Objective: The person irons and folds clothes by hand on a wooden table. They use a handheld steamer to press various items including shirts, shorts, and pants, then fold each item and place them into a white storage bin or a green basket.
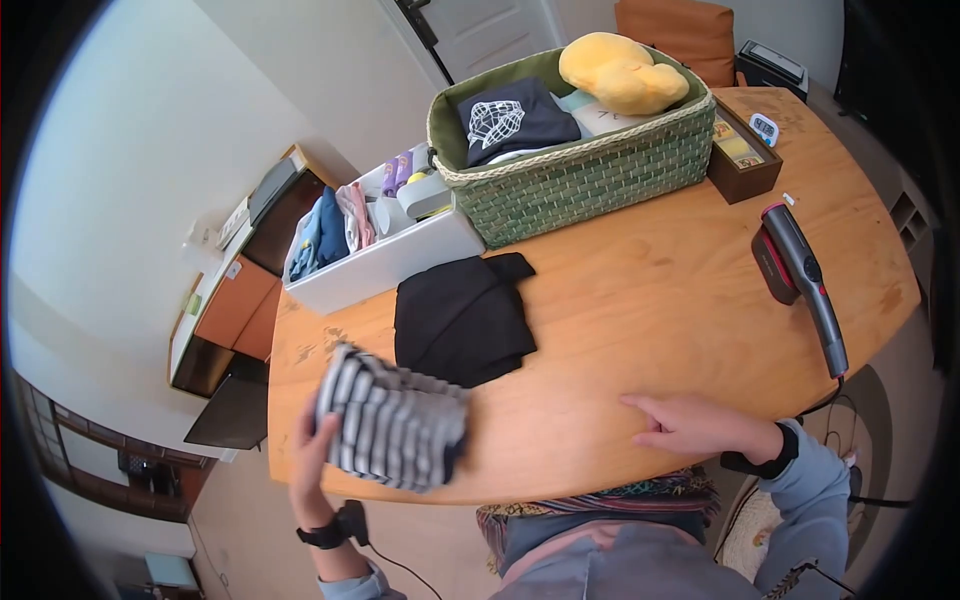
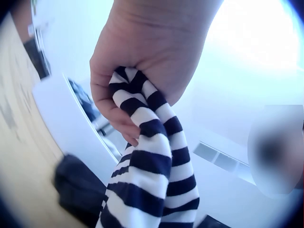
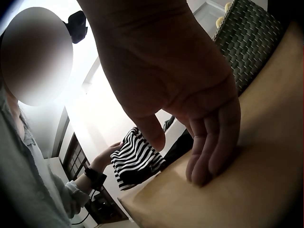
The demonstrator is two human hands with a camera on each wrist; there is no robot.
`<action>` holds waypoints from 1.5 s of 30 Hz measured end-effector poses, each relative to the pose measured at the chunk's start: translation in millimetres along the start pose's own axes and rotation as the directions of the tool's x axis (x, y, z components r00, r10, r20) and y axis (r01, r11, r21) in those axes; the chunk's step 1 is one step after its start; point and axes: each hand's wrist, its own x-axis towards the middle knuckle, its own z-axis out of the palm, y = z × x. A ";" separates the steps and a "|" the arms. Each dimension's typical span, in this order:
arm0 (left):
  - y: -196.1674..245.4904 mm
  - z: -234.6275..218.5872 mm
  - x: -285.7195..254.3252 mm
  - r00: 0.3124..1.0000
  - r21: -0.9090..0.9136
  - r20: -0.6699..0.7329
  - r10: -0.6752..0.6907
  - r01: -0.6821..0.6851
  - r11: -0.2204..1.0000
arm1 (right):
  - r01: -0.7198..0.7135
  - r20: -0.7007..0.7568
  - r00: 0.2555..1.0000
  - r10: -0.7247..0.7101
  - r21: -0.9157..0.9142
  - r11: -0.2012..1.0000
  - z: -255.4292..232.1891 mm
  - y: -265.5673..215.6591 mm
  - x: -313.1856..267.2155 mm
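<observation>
My left hand (image 1: 312,462) grips a folded black-and-white striped garment (image 1: 395,425) by one edge, over the table's front left. In the left wrist view the thumb side is largely hidden and the fingers (image 2: 113,111) curl round the striped cloth (image 2: 147,161). Just behind it, a folded black garment (image 1: 462,318) lies flat on the wood. My right hand (image 1: 690,424) holds nothing; its fingertips are down at the tabletop near the front edge. The right wrist view shows those fingers (image 3: 209,142) loosely extended and the striped garment beyond them.
A green woven basket (image 1: 590,185) with clothes and a yellow plush (image 1: 620,75) stands at the back. Beside it is a white bin (image 1: 390,265) of rolled clothes. A brown box (image 1: 745,175), small clock (image 1: 764,128) and corded handheld steamer (image 1: 805,270) occupy the right side.
</observation>
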 end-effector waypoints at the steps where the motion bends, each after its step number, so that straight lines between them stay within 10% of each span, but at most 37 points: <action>1: -14.2 -26.1 4.9 0.999 0.149 -0.035 0.017 -0.012 0.989 | 0.024 -0.003 1.000 -0.024 -0.032 0.999 -1.2 0.4 1.2; 4: -54.6 -71.7 15.4 0.997 0.471 -0.070 -0.034 0.063 0.880 | 0.017 0.035 0.999 -0.014 -0.077 0.997 -7.5 -6.4 6.2; 6: -92.5 -75.5 15.1 0.990 0.833 -0.143 -0.016 0.129 0.538 | -0.015 0.071 0.997 0.022 -0.097 0.995 -6.0 -4.6 7.9; 7: -177.3 -107.7 26.8 0.999 0.799 0.008 0.034 -0.027 0.600 | 0.080 0.012 0.997 -0.079 -0.124 0.989 0.1 3.3 9.8; 8: -185.7 -89.8 28.0 0.945 0.909 -0.158 -0.285 0.252 0.332 | 0.169 -0.046 0.983 -0.178 -0.157 0.973 4.3 8.5 10.9; 14: -143.7 -74.6 39.2 0.961 0.889 -0.100 -0.258 0.203 0.411 | 0.167 -0.021 0.985 -0.171 -0.127 0.978 4.0 8.4 9.4; 17: -134.5 -68.9 50.3 0.995 0.904 0.095 -0.027 -0.075 0.421 | 0.132 -0.015 0.991 -0.136 -0.142 0.981 3.9 6.6 8.4; 20: -44.6 13.9 52.4 0.974 0.739 0.167 0.151 -0.225 0.635 | 0.169 -0.016 0.985 -0.172 -0.127 0.978 5.4 8.1 9.7; 26: -10.6 132.0 91.1 0.793 0.615 0.428 0.433 -0.607 0.504 | 0.250 0.009 0.967 -0.255 -0.228 0.941 10.1 5.5 16.0; 37: -12.2 208.5 148.2 0.851 0.794 0.265 0.453 -0.460 0.399 | 0.154 -0.041 0.986 -0.162 -0.153 0.976 -13.5 -6.0 3.5; 40: 9.6 206.9 123.3 0.864 0.182 0.435 0.252 -0.358 0.916 | 0.052 -0.117 0.992 -0.042 0.088 0.995 -16.8 -14.9 9.4; 42: 36.5 211.7 90.4 0.806 -0.080 0.569 0.162 -0.142 0.987 | 0.037 -0.203 0.979 0.023 0.286 0.957 -8.6 -8.5 19.6; 45: 82.5 209.8 47.1 0.725 -0.289 0.671 0.153 0.066 0.955 | 0.414 -0.574 0.797 -0.187 0.294 0.862 3.3 12.8 50.6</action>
